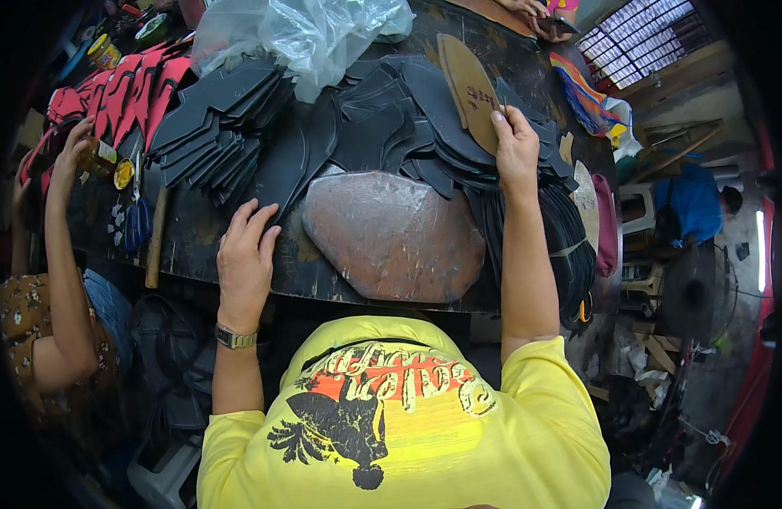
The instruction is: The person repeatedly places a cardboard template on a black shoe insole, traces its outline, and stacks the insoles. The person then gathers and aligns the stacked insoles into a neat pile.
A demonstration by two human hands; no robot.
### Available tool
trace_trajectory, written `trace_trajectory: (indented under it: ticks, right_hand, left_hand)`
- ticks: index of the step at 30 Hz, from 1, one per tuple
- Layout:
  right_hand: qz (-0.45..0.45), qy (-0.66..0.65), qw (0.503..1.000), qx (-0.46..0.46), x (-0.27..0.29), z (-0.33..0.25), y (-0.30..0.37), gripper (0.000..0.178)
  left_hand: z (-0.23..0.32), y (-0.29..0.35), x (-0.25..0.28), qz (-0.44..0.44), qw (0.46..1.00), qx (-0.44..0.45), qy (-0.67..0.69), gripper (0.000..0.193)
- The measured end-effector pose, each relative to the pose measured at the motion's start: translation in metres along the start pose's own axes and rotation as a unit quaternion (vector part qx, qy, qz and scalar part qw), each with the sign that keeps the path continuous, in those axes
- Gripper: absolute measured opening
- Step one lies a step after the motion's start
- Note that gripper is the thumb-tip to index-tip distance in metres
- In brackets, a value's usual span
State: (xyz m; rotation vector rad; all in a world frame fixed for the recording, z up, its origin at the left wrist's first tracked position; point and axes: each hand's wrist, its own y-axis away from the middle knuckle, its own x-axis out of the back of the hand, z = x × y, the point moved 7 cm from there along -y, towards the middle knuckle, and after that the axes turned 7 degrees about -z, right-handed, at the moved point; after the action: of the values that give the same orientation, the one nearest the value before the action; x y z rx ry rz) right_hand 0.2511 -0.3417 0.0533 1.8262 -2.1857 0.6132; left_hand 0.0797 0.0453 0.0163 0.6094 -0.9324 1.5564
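Note:
My right hand (516,153) is closed on the lower end of a brown, sole-shaped template (469,89) with dark handwriting on it. A thin dark stick, too small to name, pokes up by its fingertips. Under the template lie overlapping black cut sheets (370,140), shaped like shoe parts. My left hand (245,254), a watch on its wrist, hovers or rests by the table's near edge with its fingers apart and nothing in them. Between my hands sits a worn reddish-brown slab (395,237). Left of the sheets, more black pieces (213,140) are fanned in a stack.
Clear plastic sheeting (302,42) covers the far middle. At left, a co-worker's hands (73,153) are by red pieces (145,93), near scissors (138,222), a yellow-lidded jar (123,174) and a wooden stick (158,237). Black strips (565,246) hang at the right edge. Another person's hands hold a phone (558,27).

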Motion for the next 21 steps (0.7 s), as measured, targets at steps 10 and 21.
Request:
trace_trajectory:
  ticks: [10,21]
  right_hand:
    - [0.004,-0.371,0.928,0.018,0.022,-0.009,0.076,0.017]
    - [-0.211,0.012,0.976,-0.056,-0.042,0.002,0.159,0.028]
  left_hand:
    - [0.05,0.012,0.026,0.159,0.96,-0.213,0.093,0.029]
    - [0.095,0.005,-0.054,-0.016,0.971,-0.238,0.029,0.018]
